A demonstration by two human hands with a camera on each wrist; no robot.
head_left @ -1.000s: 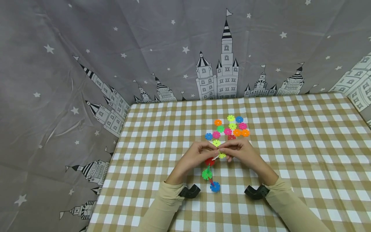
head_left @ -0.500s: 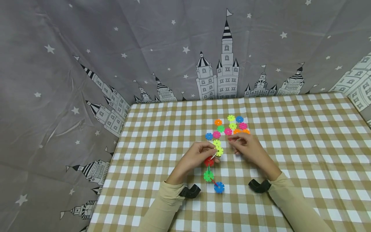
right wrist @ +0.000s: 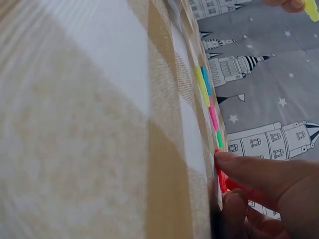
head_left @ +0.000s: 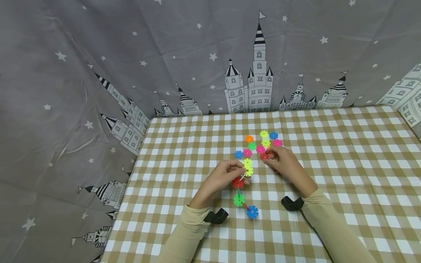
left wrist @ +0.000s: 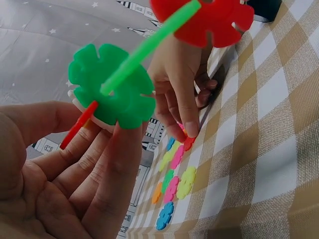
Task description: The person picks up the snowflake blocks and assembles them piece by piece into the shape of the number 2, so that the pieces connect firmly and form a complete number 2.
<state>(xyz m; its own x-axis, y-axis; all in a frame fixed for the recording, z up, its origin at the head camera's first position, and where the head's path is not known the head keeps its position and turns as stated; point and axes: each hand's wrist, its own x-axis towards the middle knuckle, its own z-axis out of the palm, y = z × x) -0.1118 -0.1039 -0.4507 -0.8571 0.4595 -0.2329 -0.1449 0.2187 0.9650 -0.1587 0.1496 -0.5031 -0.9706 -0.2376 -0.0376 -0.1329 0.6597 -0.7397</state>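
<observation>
- A grey castle-print backdrop (head_left: 187, 40) is hung behind the counter.
- The counter (head_left: 353, 166) is covered with brown-and-white checked cloth.
- Tan sleeves (head_left: 185, 232) are seen reaching in from the near edge.
- A spread of loose discs (head_left: 251, 146) is laid flat beyond the hands, in orange, green, pink, blue, yellow and red; about a dozen are left unjoined.
- A chain (head_left: 239, 200) is suspended above the cloth, apparently with seven pieces linked: yellow, white, red, green, green, red and blue. By that count, the joining is judged to be partway done. How firmly the topmost yellow disc (head_left: 248, 170) is slotted cannot be told.
- The chain's upper end is pinched by the left hand (head_left: 226, 174), its fingers bent around it.
- The right hand (head_left: 284, 160) is stationed at the near side of the spread, well apart from the chain.
- A loose red disc (head_left: 264, 156), not yet joined, is pinched between that hand's thumb and finger; whether it is lifted is unclear.
</observation>
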